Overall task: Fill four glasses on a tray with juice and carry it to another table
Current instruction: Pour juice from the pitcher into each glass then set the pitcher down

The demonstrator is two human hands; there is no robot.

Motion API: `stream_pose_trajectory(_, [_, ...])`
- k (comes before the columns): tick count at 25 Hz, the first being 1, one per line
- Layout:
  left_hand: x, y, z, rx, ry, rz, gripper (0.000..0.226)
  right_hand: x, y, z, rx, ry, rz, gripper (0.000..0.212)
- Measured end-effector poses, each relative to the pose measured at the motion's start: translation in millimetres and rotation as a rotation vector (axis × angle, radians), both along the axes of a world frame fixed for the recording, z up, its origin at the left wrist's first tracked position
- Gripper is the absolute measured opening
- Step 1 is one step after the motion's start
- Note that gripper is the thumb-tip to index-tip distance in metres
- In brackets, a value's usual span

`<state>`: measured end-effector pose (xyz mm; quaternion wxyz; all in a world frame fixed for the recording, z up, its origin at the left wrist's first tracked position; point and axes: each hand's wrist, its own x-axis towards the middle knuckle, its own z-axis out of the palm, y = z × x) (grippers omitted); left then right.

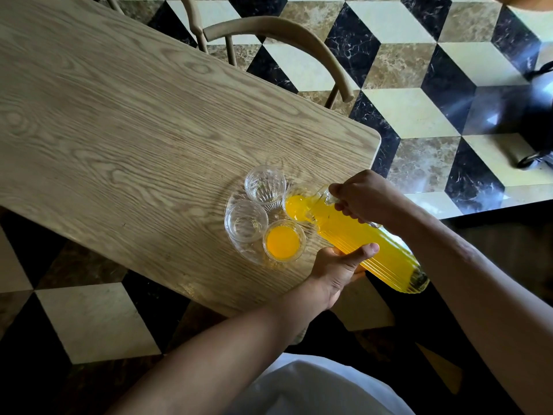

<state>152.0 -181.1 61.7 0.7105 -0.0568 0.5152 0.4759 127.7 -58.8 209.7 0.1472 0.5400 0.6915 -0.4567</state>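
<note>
1. Right hand (363, 199): fingers curling round the handle of the juice jug (368, 247), tilting it over the right-hand glass (296, 205).
2. Left hand (338, 265): fingers wrapping the jug body from below.
3. Tray (239, 250): sitting on the tabletop (119, 130) near its corner, carrying four glasses.

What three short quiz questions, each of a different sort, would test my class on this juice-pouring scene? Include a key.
1. True or false: the left hand supports the juice bottle from below.
2. How many glasses on the clear tray hold no juice yet?
A. one B. two C. three
3. Fill in: the right hand grips the bottle near its ____.

Key
1. True.
2. B: the far glass and the left glass are empty; the near glass is filled, and the right glass is being filled.
3. Neck.
</note>
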Motion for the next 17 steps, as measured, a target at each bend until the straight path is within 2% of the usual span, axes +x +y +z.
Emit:
stream_pose_trajectory(2, [-0.3, 0.2, 0.2, -0.002, 0.004, -0.004, 0.097, -1.1, 0.0, 0.6, 0.004, -0.012, 0.051, 0.040])
stream_pose_trajectory(6, [-1.8, -0.8, 4.0, 0.006, 0.002, 0.007, 0.094, -2.3, -0.1, 0.2, -0.013, -0.002, -0.011, 0.041])
stream_pose_trajectory(10, [-4.2, -1.7, 7.5, 0.025, -0.001, 0.019, 0.088, -2.5, -1.5, 0.5, -0.013, -0.001, 0.042, 0.038])
stream_pose_trajectory(14, [-4.5, -1.5, 6.1, 0.030, 0.004, 0.015, 0.094, -3.0, -0.3, 2.5, 0.002, -0.006, 0.056, 0.034])
stream_pose_trajectory(17, [-4.0, -0.3, 5.5, 0.029, 0.018, 0.020, 0.091, -5.4, 0.8, 0.9, -0.020, 0.003, -0.025, 0.040])
